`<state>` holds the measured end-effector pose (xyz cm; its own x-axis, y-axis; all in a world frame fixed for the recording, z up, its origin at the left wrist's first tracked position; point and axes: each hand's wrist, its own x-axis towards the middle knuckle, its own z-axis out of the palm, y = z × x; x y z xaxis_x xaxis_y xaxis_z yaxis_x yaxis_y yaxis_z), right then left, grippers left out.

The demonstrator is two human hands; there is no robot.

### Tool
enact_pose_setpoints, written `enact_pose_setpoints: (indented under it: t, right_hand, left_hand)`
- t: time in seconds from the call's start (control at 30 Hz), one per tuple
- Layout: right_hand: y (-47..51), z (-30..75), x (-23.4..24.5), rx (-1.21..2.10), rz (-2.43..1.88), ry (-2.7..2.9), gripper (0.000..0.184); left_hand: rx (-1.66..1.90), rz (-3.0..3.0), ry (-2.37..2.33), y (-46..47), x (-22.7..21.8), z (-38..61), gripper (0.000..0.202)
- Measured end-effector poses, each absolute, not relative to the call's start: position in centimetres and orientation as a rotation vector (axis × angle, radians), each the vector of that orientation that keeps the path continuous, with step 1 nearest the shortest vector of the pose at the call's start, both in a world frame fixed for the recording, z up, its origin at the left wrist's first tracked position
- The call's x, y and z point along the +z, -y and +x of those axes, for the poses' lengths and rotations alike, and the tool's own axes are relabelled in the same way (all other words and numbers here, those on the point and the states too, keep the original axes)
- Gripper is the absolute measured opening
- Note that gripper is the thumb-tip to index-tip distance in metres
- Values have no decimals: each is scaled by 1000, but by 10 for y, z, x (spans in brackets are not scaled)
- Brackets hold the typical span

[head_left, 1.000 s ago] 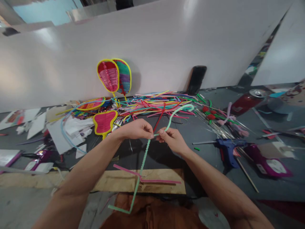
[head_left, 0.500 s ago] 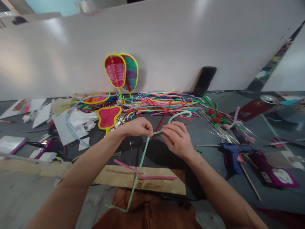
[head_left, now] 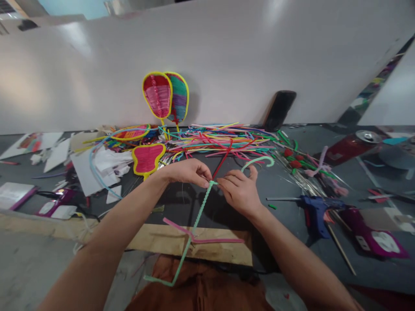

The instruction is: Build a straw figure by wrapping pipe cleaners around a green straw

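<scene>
Nearest: mint-green pipe cleaner [head_left: 194, 224] hangs bent over the lap, crossing a pink pipe cleaner [head_left: 207, 237] on the wooden board [head_left: 155, 242]. Above the dark table [head_left: 285, 224], left hand [head_left: 186, 170] and right hand [head_left: 240, 190] both pinch the green strand, fingertips nearly touching. Glue gun [head_left: 314, 209] right. Beyond: loose pipe cleaner pile [head_left: 220, 140], woven paddles [head_left: 165, 95] against the wall.

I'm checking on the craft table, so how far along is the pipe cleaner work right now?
Done: two woven paddles lean on the wall, another lies flat. In hand: the left hand and right hand pinch a mint green pipe cleaner, its lower stretch twisted. Left: its curled top end and the loose pile.
</scene>
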<state>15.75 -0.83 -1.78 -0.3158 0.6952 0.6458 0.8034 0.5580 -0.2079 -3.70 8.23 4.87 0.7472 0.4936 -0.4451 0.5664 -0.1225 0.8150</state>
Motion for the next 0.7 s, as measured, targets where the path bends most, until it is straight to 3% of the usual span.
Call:
enact_pose_setpoints:
  t: [0.17,0.7]
  right_hand:
    - [8,158,-16,-187,-1207,2100,14]
    - [8,157,-19,-167,-1211,2098,14]
  left_hand:
    - [-87,2026,-812,-76,51,-27,21]
    - [-109,2011,-819,-78,50,-23,24]
